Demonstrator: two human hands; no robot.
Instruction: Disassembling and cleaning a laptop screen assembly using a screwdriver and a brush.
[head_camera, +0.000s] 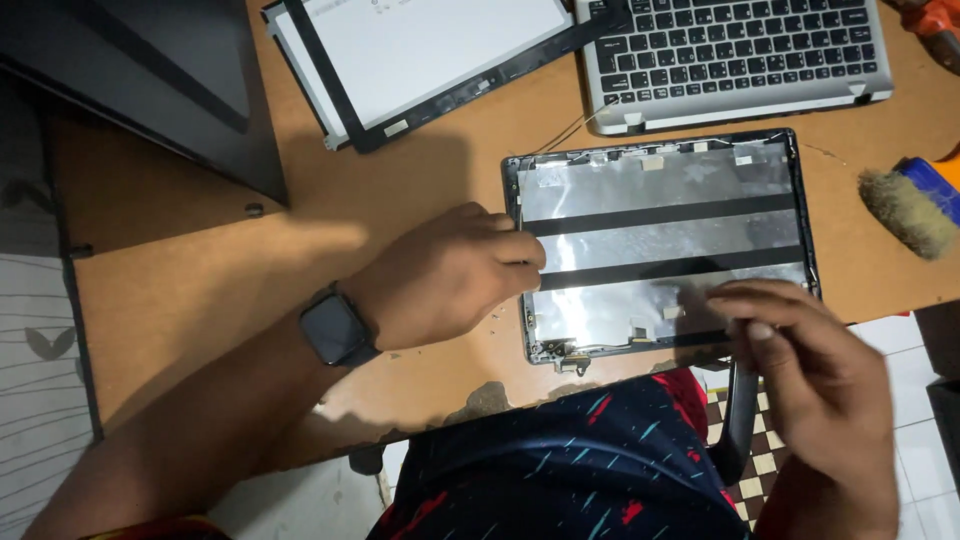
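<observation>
1. The laptop lid shell (660, 240) lies flat on the wooden table (200, 280), near its front edge, inner side up, with silver foil and two black strips across it.
2. The left hand (445, 275) rests on the left edge of the shell; its grip is curled together, fingers pressing on the frame, and holds nothing separate.
3. The right hand (810, 370) is at the lower right corner of the shell; fingers are pinched together on the edge there, but if something small is between them I cannot tell.
4. A black watch (335, 328) is on the left wrist.
5. Behind the shell stands the keyboard base (735, 55); to its left lies a screen panel (420, 50).
6. A brush (912, 208) lies at the right.
</observation>
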